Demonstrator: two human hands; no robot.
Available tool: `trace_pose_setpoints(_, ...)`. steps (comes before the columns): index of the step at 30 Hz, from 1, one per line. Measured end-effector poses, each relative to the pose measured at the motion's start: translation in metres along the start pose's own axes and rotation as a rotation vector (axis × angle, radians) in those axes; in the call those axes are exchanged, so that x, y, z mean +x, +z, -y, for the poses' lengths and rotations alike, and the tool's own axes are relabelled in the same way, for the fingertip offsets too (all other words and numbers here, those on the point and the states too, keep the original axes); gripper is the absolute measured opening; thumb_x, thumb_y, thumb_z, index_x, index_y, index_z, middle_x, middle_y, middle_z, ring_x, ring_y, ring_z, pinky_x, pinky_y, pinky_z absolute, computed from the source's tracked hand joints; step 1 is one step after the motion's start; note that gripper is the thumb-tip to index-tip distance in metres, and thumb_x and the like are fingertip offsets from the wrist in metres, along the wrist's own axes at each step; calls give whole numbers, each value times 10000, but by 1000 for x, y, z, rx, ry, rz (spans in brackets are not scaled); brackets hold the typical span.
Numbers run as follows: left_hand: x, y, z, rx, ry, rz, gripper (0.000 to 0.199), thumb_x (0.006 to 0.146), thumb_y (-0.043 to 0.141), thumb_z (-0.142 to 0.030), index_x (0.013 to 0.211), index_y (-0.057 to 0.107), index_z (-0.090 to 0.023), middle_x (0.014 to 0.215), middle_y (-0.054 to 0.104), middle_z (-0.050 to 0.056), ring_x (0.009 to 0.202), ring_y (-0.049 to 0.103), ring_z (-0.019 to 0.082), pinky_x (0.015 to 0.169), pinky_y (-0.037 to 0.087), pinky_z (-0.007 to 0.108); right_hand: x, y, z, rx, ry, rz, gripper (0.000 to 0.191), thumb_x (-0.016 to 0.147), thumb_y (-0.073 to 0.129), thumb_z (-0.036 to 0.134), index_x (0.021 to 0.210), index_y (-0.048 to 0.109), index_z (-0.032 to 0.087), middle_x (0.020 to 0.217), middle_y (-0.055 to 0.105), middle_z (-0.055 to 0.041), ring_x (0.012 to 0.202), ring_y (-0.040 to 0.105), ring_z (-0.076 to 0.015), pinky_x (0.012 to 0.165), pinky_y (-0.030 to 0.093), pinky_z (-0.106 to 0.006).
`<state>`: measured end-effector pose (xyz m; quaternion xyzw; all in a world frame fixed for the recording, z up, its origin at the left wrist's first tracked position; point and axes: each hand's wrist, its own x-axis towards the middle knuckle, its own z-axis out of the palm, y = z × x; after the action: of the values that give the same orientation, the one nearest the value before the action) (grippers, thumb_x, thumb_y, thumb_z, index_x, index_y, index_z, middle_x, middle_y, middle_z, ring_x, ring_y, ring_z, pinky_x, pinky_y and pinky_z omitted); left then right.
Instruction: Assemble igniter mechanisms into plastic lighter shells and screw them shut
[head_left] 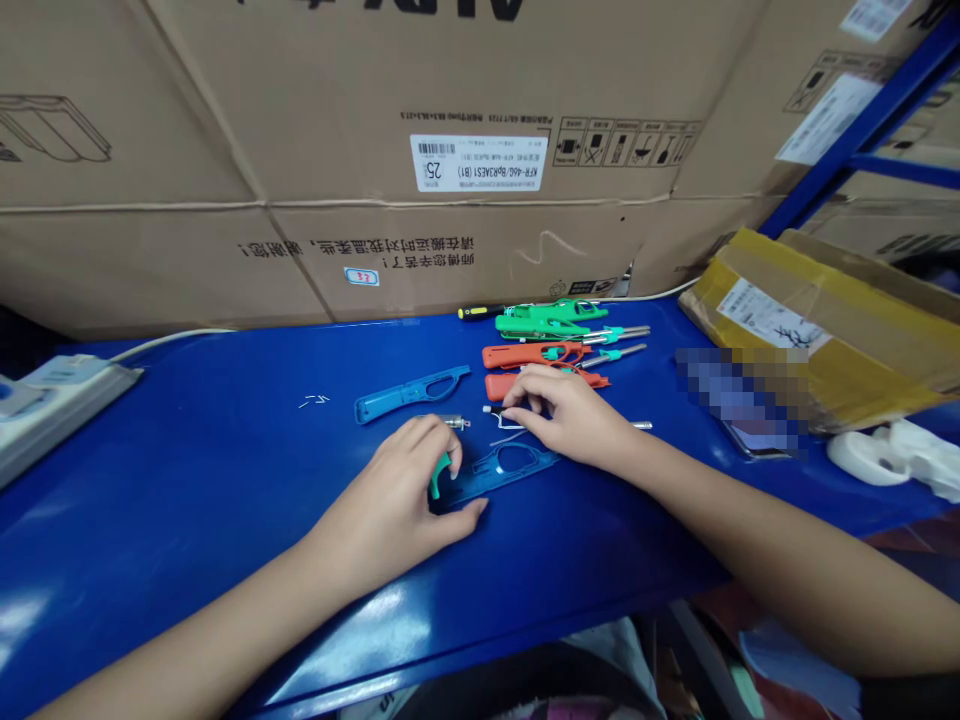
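Note:
My left hand (397, 495) is over the blue table, its fingers curled around a teal-green trigger (439, 476) and its thumb stretched apart. Beyond its fingertips a small metal valve end (456, 422) shows, partly hidden by the hand. My right hand (559, 410) is closed, fingertips together on a small black-and-white igniter (495, 411) with a thin white wire. Between the hands lies a blue lighter shell half (499, 472), hollow side up. The other blue shell half (409, 394) lies farther back on the left. A metal tube end (642, 426) sticks out beyond my right wrist.
Orange lighter bodies (525, 354) and green ones (551, 320) lie in a row behind my right hand, beside a yellow-black screwdriver (481, 313). Small white pins (315, 400) lie left. A power strip (67, 410), phone (750, 415) and cardboard box (825, 320) flank the table.

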<state>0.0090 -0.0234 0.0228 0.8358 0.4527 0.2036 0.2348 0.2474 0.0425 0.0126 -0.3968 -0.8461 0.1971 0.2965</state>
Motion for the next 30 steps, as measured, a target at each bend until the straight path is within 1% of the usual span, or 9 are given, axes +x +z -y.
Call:
trace_pose_setpoints(2, 0, 4, 4, -3, 26, 26, 304, 832, 723, -324, 847, 434, -231, 979, 592, 14, 968, 543, 229, 855, 434, 359, -1, -3, 1, 17, -12, -24, 18, 889, 684, 147, 877, 675, 157, 817, 644, -16, 669, 546, -113, 666, 447, -252)
trace_pose_setpoints(4, 1, 7, 8, -44, 36, 33, 289, 856, 706, -298, 847, 424, -234, 1009, 617, 12, 984, 561, 224, 863, 444, 359, -3, -6, 2, 41, -18, -7, 16, 904, 669, 164, 918, 673, 160, 812, 668, -14, 689, 586, -118, 675, 460, -252)
trace_pose_setpoints(9, 3, 10, 13, -96, 43, 0, 260, 879, 691, -264, 849, 435, -234, 1035, 647, 6, 1006, 601, 206, 864, 461, 341, -10, -11, 7, 115, -96, 172, 86, 893, 679, 162, 977, 692, 172, 849, 713, -10, 750, 637, -124, 736, 501, -258)
trace_pose_setpoints(11, 3, 10, 14, -96, 39, -6, 261, 876, 694, -265, 846, 437, -233, 1034, 650, 9, 1015, 605, 208, 870, 464, 342, -10, -12, 8, 141, -114, 205, 124, 895, 668, 150, 1012, 700, 174, 897, 729, -20, 770, 641, -125, 754, 514, -263)
trace_pose_setpoints(15, 3, 9, 13, -95, 31, 4, 254, 881, 682, -272, 838, 435, -230, 1028, 650, 14, 991, 607, 206, 861, 468, 345, -9, -14, 6, 171, -103, 223, 104, 906, 659, 164, 991, 718, 172, 922, 750, -36, 783, 662, -138, 767, 535, -283)
trace_pose_setpoints(19, 3, 8, 12, -108, 19, 12, 262, 887, 679, -277, 838, 426, -231, 1038, 648, 17, 998, 604, 206, 861, 465, 346, -8, -16, 3, 165, -83, 236, 114, 927, 644, 190, 1003, 730, 187, 968, 771, -41, 873, 707, -163, 823, 549, -314)
trace_pose_setpoints(23, 4, 8, 12, -108, 21, 10, 264, 884, 683, -270, 837, 426, -231, 1031, 646, 11, 990, 602, 201, 861, 462, 339, -7, -17, 2, 146, -84, 191, 112, 933, 639, 204, 992, 732, 185, 975, 777, -51, 894, 718, -175, 842, 552, -332)
trace_pose_setpoints(26, 3, 8, 12, -106, 23, 10, 261, 886, 680, -269, 838, 427, -231, 1030, 644, 7, 992, 600, 198, 863, 459, 334, -8, -18, 2, 157, -49, 184, 107, 927, 639, 207, 973, 727, 167, 951, 776, -58, 865, 716, -170, 817, 554, -319)
trace_pose_setpoints(30, 2, 9, 13, -105, 18, 2, 263, 887, 684, -275, 838, 430, -230, 1035, 642, 6, 995, 600, 196, 868, 457, 333, -8, -20, 4, 194, -18, 215, 93, 907, 648, 195, 957, 719, 162, 896, 765, -39, 754, 693, -139, 731, 551, -278)
